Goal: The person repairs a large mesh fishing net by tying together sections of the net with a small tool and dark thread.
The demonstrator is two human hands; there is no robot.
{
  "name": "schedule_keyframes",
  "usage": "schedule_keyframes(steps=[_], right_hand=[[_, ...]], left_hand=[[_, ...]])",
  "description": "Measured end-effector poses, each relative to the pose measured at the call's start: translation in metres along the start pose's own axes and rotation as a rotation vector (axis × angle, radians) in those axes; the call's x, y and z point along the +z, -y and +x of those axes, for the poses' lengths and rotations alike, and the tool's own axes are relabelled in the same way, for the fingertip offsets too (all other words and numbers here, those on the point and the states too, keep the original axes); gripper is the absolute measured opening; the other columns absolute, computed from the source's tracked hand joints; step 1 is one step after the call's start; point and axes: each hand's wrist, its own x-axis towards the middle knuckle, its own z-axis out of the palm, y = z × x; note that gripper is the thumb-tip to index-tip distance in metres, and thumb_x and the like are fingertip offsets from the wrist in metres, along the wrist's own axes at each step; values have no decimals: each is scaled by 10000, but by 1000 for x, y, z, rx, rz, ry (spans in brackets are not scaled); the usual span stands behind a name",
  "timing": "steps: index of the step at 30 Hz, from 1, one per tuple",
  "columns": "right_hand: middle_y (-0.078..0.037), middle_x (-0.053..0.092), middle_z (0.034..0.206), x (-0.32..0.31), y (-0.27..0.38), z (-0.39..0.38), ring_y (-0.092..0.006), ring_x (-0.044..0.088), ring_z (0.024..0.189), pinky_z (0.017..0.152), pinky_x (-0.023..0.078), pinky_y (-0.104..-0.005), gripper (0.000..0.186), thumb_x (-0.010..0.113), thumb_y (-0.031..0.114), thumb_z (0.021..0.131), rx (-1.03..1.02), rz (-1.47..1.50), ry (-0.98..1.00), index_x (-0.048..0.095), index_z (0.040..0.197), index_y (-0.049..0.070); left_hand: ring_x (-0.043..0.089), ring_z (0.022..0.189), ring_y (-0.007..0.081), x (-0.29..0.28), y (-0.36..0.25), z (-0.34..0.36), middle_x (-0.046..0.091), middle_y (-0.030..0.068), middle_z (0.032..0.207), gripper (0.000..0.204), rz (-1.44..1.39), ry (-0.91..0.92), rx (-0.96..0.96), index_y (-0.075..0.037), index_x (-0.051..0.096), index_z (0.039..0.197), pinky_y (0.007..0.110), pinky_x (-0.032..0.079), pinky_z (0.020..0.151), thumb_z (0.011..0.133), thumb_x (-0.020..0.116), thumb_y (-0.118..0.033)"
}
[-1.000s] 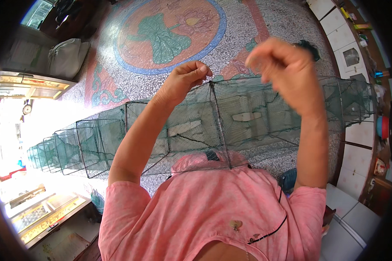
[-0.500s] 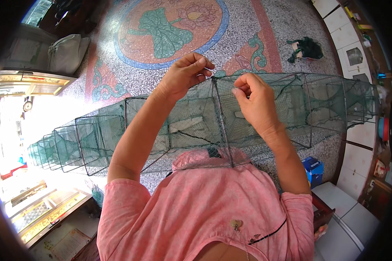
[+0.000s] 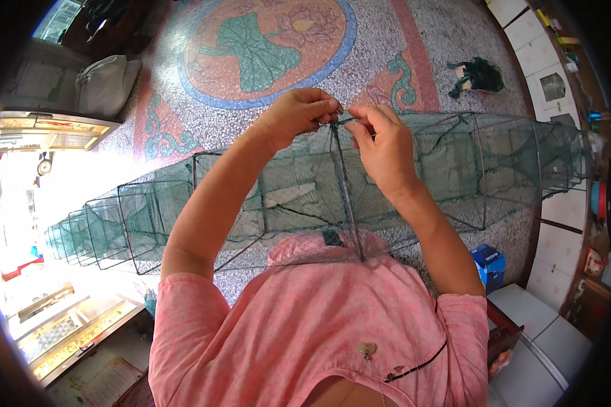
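A long green mesh net [image 3: 293,178] on black rectangular frames stretches across my view at about chest level, tapering toward both sides. My left hand [image 3: 299,117] pinches at the top corner of the middle frame [image 3: 341,178], where something small and thin shows between the fingertips, too small to name. Just to its right, my right hand [image 3: 383,146] has thumb and forefinger pinched on a short dark green cord [image 3: 345,121] at that same corner, where the mesh gathers into a knot.
Patterned terrazzo floor [image 3: 265,20] lies beyond the net, with a dark green tangled heap [image 3: 478,78] on it. White cabinets [image 3: 557,264] line the right side, near a blue box [image 3: 489,264]. A gray bag [image 3: 105,88] and wooden furniture [image 3: 68,339] stand on the left.
My right hand came down from above, then moved left to the middle frame's corner and pinched there. My left hand has shifted slightly rightward, so both hands' fingertips now nearly meet.
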Motion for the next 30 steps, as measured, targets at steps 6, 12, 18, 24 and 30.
schedule_keyframes(steps=[6,12,18,24,30], right_hand=[[-86,564,754,-4,24,16,-276,588,753,611,482,-394,108,667,182,785,-117,-412,30,632,810,82],[-53,576,892,-11,17,31,-257,606,755,593,471,-382,145,703,218,763,62,-274,223,643,767,85],[-49,545,889,12,61,58,-194,595,839,682,485,-319,130,692,167,808,-421,58,-74,616,841,66],[-4,659,756,-63,112,84,-68,573,630,587,455,-220,124,616,157,889,-356,639,-65,618,858,36],[-116,592,801,-112,99,92,-168,526,612,586,466,-292,188,453,166,977,-481,611,-285,537,922,7]], left_hand=[[475,707,70,14,15,-6,551,7,782,141,258,-172,461,-23,544,910,225,423,651,947,499,-151],[497,778,66,12,20,-2,548,1,825,126,129,-86,484,-37,523,924,221,429,681,964,481,-149],[528,817,78,1,18,5,566,-3,843,169,133,-51,450,-26,550,988,270,473,706,952,518,-189],[507,841,77,8,13,-8,558,-9,912,163,99,59,455,-52,641,1034,235,430,791,904,597,-140],[490,879,123,2,12,-2,594,4,921,168,283,242,543,-94,676,1012,274,420,816,897,620,-202]])
